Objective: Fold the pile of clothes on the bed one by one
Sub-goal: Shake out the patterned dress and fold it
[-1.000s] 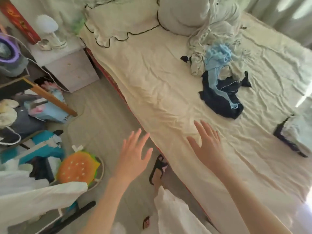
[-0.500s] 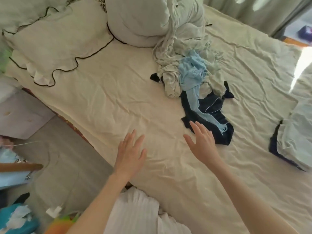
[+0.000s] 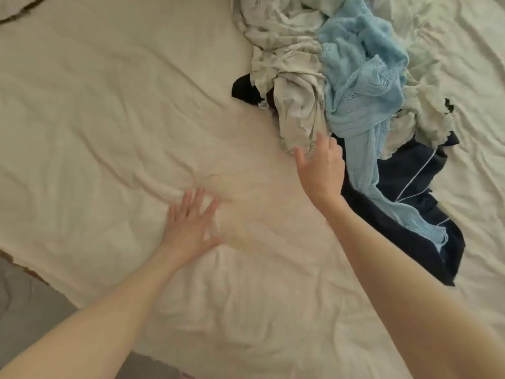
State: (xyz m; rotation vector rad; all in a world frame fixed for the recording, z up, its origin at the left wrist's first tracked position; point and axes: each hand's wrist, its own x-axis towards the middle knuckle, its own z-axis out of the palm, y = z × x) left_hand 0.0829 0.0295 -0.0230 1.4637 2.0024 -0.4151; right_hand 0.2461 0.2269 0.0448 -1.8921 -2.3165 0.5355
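Note:
A pile of clothes lies at the upper right of the bed (image 3: 95,132). In it are a pale printed garment (image 3: 289,77), a light blue knitted garment (image 3: 360,77) draped over the top, and a dark navy garment (image 3: 410,187) with white piping underneath. My right hand (image 3: 321,166) reaches with straight fingers to the lower edge of the pale garment, its fingertips at the cloth. My left hand (image 3: 191,225) is spread flat over the cream sheet, well left of the pile, holding nothing.
The cream sheet is wrinkled across the whole bed. The bed's edge and grey floor (image 3: 24,305) show at the lower left. A black-trimmed pillow edge (image 3: 16,16) peeks in at the top left.
The view has swung from the floor and bedside onto the bed and closed in. Both hands moved forward, the right one reaching the pile, the left one coming down to the sheet.

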